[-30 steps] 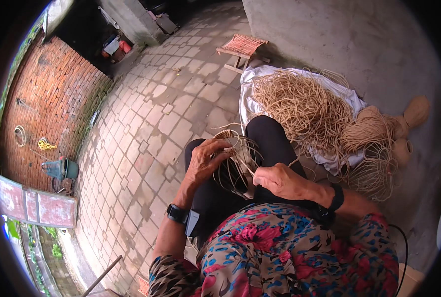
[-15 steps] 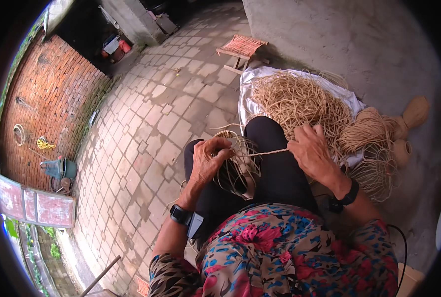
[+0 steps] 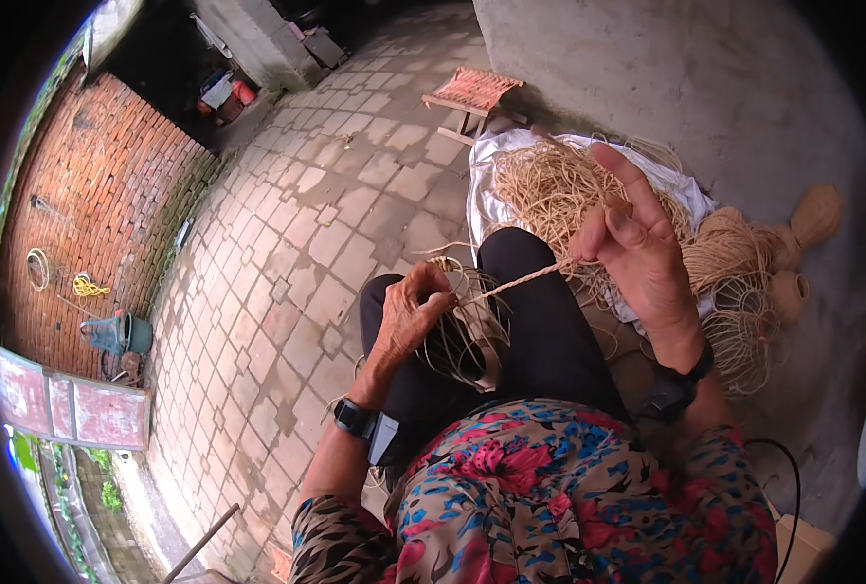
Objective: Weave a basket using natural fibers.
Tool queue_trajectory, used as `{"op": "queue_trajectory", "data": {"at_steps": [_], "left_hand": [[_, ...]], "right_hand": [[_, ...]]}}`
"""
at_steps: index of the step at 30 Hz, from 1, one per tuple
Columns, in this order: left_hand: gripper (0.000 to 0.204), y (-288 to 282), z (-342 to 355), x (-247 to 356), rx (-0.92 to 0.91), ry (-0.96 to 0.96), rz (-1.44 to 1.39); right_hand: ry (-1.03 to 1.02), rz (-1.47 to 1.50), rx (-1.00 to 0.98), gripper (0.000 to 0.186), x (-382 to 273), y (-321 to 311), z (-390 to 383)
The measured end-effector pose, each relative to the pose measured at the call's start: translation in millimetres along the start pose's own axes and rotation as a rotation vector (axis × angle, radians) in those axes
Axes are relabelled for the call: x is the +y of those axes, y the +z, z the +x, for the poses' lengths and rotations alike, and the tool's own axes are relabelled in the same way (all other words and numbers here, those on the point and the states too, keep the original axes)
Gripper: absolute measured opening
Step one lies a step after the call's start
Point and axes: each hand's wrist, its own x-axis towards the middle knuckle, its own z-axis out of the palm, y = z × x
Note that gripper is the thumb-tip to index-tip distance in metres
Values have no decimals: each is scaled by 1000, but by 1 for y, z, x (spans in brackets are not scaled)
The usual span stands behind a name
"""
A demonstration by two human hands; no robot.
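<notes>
**First inspector:** Where are we locating the strand point(image 3: 519, 283)?

**Second inspector:** We are seeing it stretching nearly straight above the lap, running from the left hand point(image 3: 415, 310) toward the far right, up to the right hand point(image 3: 653, 268).

**First inspector:** How are we recording the grips?

**Second inspector:** We are noting the left hand curling, thumb and fingertips pinching the strand's left end; its exact contact is hiding from us. The right hand is pinching the other end at its fingertips, one finger extending.

**First inspector:** And nearby?

**Second inspector:** We are finding an openwork frame point(image 3: 479, 343) resting between the thighs, just right of the left hand. A cord heap point(image 3: 542, 183) is lying beyond the right knee on white sheeting point(image 3: 482, 161).
</notes>
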Motion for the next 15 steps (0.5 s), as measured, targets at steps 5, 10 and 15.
{"op": "queue_trajectory", "data": {"at_steps": [5, 10, 15], "left_hand": [[17, 4, -2, 3, 44, 78, 170], [20, -2, 0, -12, 6, 80, 146], [23, -5, -1, -18, 20, 277, 218]], "right_hand": [[165, -286, 32, 24, 17, -1, -2], [328, -605, -62, 14, 86, 14, -15], [79, -926, -52, 11, 111, 14, -26]]}}
